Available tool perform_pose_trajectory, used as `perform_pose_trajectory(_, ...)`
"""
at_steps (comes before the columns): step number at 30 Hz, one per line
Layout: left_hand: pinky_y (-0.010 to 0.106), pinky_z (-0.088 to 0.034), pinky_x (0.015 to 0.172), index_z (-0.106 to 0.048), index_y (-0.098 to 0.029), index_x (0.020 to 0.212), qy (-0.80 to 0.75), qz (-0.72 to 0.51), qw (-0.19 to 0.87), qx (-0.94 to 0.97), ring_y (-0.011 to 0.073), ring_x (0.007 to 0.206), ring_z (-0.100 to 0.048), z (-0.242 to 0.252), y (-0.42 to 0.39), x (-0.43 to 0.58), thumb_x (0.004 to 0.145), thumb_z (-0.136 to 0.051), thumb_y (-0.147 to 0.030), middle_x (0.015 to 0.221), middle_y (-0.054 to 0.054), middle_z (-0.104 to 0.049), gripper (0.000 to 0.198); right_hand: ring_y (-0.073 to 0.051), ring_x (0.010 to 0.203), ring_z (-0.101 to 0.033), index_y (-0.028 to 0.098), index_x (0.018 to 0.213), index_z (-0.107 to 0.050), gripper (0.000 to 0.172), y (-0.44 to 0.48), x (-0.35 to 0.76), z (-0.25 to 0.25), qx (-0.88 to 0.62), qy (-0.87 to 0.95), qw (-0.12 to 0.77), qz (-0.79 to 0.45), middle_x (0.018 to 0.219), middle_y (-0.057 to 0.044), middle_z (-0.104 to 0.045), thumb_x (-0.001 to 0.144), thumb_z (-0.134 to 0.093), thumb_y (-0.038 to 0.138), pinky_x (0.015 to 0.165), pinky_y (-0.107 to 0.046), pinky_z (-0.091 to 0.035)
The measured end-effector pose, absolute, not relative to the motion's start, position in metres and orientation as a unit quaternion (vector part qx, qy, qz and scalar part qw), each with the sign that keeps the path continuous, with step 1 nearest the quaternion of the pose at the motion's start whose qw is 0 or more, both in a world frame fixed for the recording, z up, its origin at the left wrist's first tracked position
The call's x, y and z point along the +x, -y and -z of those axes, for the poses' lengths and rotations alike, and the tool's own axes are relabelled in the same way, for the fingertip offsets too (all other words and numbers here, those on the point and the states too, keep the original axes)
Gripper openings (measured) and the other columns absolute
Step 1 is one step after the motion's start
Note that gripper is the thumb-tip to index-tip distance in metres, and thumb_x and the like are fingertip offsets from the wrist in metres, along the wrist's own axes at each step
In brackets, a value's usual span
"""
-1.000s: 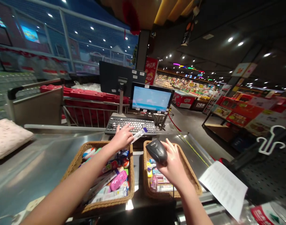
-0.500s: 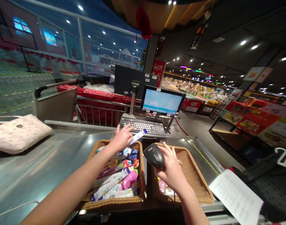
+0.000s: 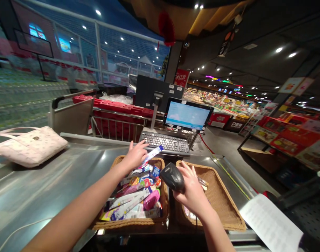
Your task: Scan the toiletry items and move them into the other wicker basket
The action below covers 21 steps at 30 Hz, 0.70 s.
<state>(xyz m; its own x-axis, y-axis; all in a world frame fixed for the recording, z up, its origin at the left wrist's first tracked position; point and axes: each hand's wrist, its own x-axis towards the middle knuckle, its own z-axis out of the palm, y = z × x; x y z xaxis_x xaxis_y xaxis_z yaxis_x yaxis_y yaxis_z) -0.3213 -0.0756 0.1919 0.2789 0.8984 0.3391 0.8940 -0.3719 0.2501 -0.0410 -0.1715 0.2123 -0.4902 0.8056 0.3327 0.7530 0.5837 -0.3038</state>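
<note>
My left hand (image 3: 136, 155) is closed on a narrow white-and-blue stick packet (image 3: 154, 152), with some fingertips resting at the left end of the keyboard (image 3: 165, 142). The packet sticks out to the right, over the back of the left wicker basket (image 3: 166, 196). Packets, sticks and a pink item (image 3: 151, 200) fill that basket. In my right hand (image 3: 193, 187) is a black barcode scanner (image 3: 172, 176), its head pointing left toward the gap between the baskets. Beneath this hand stands the right wicker basket (image 3: 223, 196), holding a few small packets partly hidden by my arm.
Behind the keyboard stands a lit monitor (image 3: 187, 114), beside a second screen (image 3: 149, 92) turned away. A pale handbag (image 3: 34, 147) lies on the metal counter (image 3: 78, 168) at left. A printed sheet (image 3: 270, 224) lies at right. Shopping carts (image 3: 118, 122) are beyond the counter.
The view has shifted a little, so the surroundings sit further right. Both hands keep their grip on the packet and scanner; the left hand stays by the keyboard.
</note>
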Motion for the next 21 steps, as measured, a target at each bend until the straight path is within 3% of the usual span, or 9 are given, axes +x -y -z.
perform_pose_trajectory(21,0.070,-0.001,0.111,-0.074,-0.024,0.078,-0.613,-0.159,0.027,0.773,0.0315,0.140,-0.034,-0.165,0.105,-0.367,0.088,-0.049,-0.030,0.138,0.005,-0.057,0.028,-0.035,0.144,-0.024,0.026,0.130,-0.055,0.066,0.181,-0.061,-0.201,-0.439,0.869,0.205,-0.099,0.138,-0.007,-0.052,0.065,-0.056,0.015,0.115,-0.066,-0.008)
